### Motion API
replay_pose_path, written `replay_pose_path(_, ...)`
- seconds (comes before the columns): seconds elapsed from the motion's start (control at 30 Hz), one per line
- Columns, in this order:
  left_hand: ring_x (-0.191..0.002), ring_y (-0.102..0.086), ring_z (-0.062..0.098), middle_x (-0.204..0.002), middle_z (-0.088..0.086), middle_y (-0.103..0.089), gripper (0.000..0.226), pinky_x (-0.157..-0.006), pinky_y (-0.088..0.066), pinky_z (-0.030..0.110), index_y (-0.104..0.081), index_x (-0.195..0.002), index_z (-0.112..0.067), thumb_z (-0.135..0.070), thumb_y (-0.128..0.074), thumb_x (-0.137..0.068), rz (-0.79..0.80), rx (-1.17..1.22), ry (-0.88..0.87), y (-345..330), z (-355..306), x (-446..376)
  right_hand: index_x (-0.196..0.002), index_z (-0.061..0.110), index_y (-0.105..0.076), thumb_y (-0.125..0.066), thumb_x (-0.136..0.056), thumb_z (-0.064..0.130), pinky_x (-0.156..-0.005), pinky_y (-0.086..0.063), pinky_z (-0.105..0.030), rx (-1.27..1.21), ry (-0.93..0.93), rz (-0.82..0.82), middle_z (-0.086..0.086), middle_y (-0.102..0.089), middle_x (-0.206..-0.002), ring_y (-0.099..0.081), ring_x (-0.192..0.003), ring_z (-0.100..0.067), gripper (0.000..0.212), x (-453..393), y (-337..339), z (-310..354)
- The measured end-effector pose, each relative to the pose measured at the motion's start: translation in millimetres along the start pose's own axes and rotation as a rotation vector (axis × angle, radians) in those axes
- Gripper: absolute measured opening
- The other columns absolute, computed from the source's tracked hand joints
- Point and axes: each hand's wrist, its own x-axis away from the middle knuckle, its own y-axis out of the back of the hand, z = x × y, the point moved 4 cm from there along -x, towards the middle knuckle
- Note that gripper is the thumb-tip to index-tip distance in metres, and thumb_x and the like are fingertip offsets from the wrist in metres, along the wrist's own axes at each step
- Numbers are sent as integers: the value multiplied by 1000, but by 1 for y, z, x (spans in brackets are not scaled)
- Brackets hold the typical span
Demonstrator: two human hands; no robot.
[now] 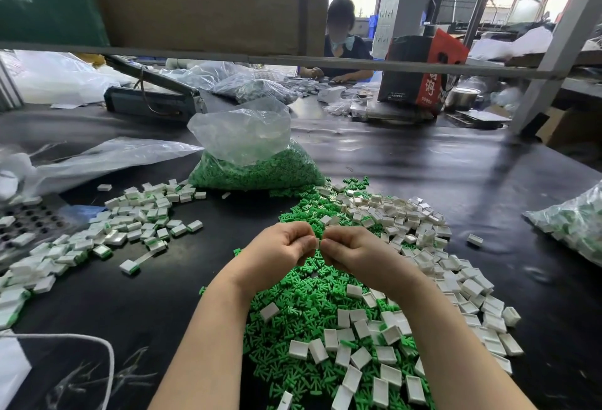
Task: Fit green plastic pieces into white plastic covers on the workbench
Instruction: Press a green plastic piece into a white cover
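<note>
Your left hand (pixel 282 248) and right hand (pixel 353 251) meet at centre frame, raised just above the heap, fingers curled, thumbs and fingertips pinched together on a small white plastic cover piece (pixel 317 242) held between them; only a sliver of it shows, so you can't tell if a green part is already in it. Below your hands and forearms, lower centre, lies the loose pile of small green plastic pieces (pixel 294 321) on the black workbench mat (pixel 456 165). Mixed over and right of that pile, running from centre right down to the lower right, is the scatter of empty white rectangular plastic covers (pixel 423 246), some open side up. At centre left and down the left edge sits a separate spread of white covers with green showing at their edges (pixel 136 220), well apart from your hands. Above centre, a clear plastic bag full of green pieces (pixel 254 162) stands on the mat, touching the top of the green pile. A flattened clear plastic bag (pixel 107 157) lies to its left. At the right edge, another clear bag of white-and-green parts (pixel 573 224) is partly cut off. Upper centre, past a grey metal shelf rail (pixel 325 62), another person (pixel 340 41) sits at the far side with hands on the table. A red and black cardboard box (pixel 420 67) stands upper right.
</note>
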Motion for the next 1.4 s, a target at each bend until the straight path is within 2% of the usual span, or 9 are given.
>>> replay_pose_path(0.27,-67,-43,15,-69,1,-51,28,-66,-36,33,-57,-71,-23,-15,-54,-97,5,-61,-27,0,-6,2,-65,25,-52,-53,-98,18,-64,-32,-36,69,45,-3,1,-45,-66,-39,-64,-15,34,3,3,3)
replay_pose_path(0.47,-65,-42,14,-68,2,-51,24,-63,-35,31,-58,-74,-21,-16,-55,-97,-5,-71,-42,2,-7,3,-67,24,-53,-53,-98,21,-64,-34,-38,71,62,-15,0,-46,-67,-41,-65,-17,32,2,2,3)
replay_pose_path(0.57,-66,-43,15,-71,5,-53,19,-62,-37,33,-59,-79,-16,-18,-55,-98,-34,-60,-75,3,-6,1,-70,21,-53,-50,-100,18,-63,-32,-36,-41,37,-22,0,-44,-66,-39,-64,-17,31,0,-1,4)
replay_pose_path(0.63,-64,-42,13,-70,4,-53,18,-61,-37,32,-59,-81,-17,-20,-55,-98,-59,-55,-89,3,-4,0,-70,18,-54,-48,-102,18,-57,-31,-27,-115,-3,-29,4,-44,-61,-38,-58,-10,32,-1,-2,4)
replay_pose_path(0.8,-58,-41,9,-73,5,-61,13,-59,-40,32,-59,-83,-25,-25,-58,-97,-130,-149,-147,4,-2,-2,-75,13,-55,-39,-104,30,-46,-26,-21,-346,-140,-43,5,-45,-54,-34,-48,-8,38,-1,-5,-2)
replay_pose_path(1.0,-54,-41,6,-64,-8,-57,17,-54,-37,35,-56,-81,-27,-28,-55,-98,-162,-131,-121,6,1,-2,-79,13,-54,-47,-100,19,-41,-29,-15,-558,-135,-75,2,-43,-58,-35,-49,-9,24,-1,1,-8)
replay_pose_path(1.17,-68,-48,23,-72,7,-60,25,-70,-45,53,-60,-77,-20,-20,-51,-100,-99,37,-60,4,-2,-1,-83,10,-60,-54,-99,19,-48,-31,-15,-395,-30,-125,8,-49,-58,-38,-50,-5,18,-1,4,-4)
replay_pose_path(1.27,-68,-46,23,-78,19,-61,24,-68,-41,49,-59,-79,-15,-20,-50,-101,-65,53,-47,3,-3,-1,-88,4,-60,-53,-99,17,-55,-28,-25,-303,-3,-146,-5,-46,-67,-36,-58,-15,19,-2,3,0)
replay_pose_path(1.4,-68,-45,23,-75,14,-58,25,-68,-36,39,-59,-78,-13,-19,-50,-101,-59,89,-36,3,-3,0,-84,-1,-58,-53,-99,14,-53,-30,-25,-189,18,-167,1,-44,-60,-37,-55,-12,21,-1,3,2)
